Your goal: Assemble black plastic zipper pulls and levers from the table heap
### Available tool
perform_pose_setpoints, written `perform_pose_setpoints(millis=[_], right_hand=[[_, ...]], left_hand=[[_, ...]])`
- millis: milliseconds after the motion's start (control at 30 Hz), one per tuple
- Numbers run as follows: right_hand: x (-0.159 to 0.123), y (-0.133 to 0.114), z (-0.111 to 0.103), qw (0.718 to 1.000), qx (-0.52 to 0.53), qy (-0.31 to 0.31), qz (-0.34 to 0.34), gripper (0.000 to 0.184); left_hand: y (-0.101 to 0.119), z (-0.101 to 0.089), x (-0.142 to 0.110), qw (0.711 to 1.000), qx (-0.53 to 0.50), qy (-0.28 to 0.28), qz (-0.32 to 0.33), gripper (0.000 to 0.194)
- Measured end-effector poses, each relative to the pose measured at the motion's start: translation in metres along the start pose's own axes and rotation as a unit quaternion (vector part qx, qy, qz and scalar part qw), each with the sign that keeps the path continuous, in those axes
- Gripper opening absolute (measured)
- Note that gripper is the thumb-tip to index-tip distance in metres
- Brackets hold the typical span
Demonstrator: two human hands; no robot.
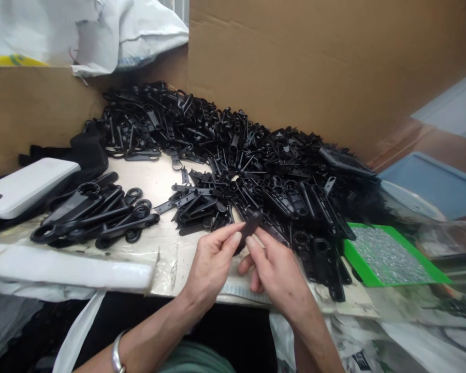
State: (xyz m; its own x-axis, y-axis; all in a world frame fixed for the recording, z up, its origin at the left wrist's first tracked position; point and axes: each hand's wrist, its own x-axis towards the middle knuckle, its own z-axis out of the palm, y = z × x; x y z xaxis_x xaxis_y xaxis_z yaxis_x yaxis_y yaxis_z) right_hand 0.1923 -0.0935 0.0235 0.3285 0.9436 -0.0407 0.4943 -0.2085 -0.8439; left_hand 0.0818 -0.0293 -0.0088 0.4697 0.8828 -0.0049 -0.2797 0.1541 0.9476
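Observation:
My left hand (212, 264) and my right hand (275, 272) meet at the table's front edge and pinch one small black plastic part (251, 224) between their fingertips. Both hands are closed on it. A silver bracelet (117, 353) circles my left wrist. Just beyond the fingers spreads a big heap of black plastic parts (248, 155) running from the back left to the right. A smaller group of longer black parts (97, 212) lies to the left of my hands.
A green tray (390, 256) of tiny shiny pieces sits to the right. A white flat device (25, 186) rests at the left on dark cloth. Cardboard walls (314, 67) enclose the back, with white bags (112, 31) above. A blue bin (435, 181) stands far right.

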Motion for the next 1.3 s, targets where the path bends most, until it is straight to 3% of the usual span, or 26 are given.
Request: perform_pose_setpoints(millis=[200,400,567,667,733,800,1033,1200,1300], right_hand=[[0.002,0.002,0.002,0.997,0.068,-0.019,0.008,0.041],[0.004,0.01,-0.009,0.992,0.12,0.008,-0.034,0.036],[0.01,0.01,-0.002,0.976,0.207,0.031,-0.055,0.04],[0.015,0.009,0.008,0.931,0.362,0.035,-0.031,0.041],[0.017,0.009,0.015,0.889,0.456,0.024,-0.029,0.033],[0.018,0.008,0.021,0.868,0.494,0.035,-0.039,0.023],[0.013,0.007,0.025,0.882,0.464,0.068,-0.05,0.016],[0.005,0.007,0.03,0.893,0.424,0.113,-0.1,0.009],[0.007,0.009,0.034,0.885,0.443,0.113,-0.088,0.008]], left_hand=[[0.001,0.0,-0.001,0.999,-0.013,-0.034,-0.011,0.03],[0.003,-0.003,-0.001,0.998,0.041,-0.03,0.041,0.026],[0.004,-0.004,-0.001,0.992,0.099,-0.016,0.082,0.025],[0.004,-0.005,-0.003,0.989,0.122,-0.028,0.081,0.025],[0.004,-0.007,-0.004,0.991,0.113,-0.044,0.062,0.024],[0.006,-0.011,-0.004,0.992,0.098,-0.071,0.042,0.025],[0.014,-0.018,0.004,0.98,0.14,-0.134,0.035,0.028],[0.022,-0.014,-0.003,0.957,0.254,-0.11,0.088,0.023],[0.02,-0.015,-0.003,0.953,0.277,-0.095,0.079,0.02]])
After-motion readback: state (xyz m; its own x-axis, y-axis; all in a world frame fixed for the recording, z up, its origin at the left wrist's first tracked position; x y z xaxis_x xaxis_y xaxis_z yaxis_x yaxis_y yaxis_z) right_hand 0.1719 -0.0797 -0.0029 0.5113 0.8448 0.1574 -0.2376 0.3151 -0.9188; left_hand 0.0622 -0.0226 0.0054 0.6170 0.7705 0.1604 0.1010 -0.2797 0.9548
